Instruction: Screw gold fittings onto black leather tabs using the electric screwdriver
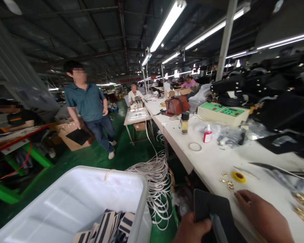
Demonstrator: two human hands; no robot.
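Both hands are bare, the right hand over the table, the thumb-showing left hand beside its edge.

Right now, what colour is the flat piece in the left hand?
The flat piece is mostly very dark grey, nearly black; the head view shows it.

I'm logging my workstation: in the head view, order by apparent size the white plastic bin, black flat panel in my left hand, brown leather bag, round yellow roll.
1. White plastic bin
2. Black flat panel
3. Brown leather bag
4. Round yellow roll
The panel's nearness may exaggerate it against the bag.
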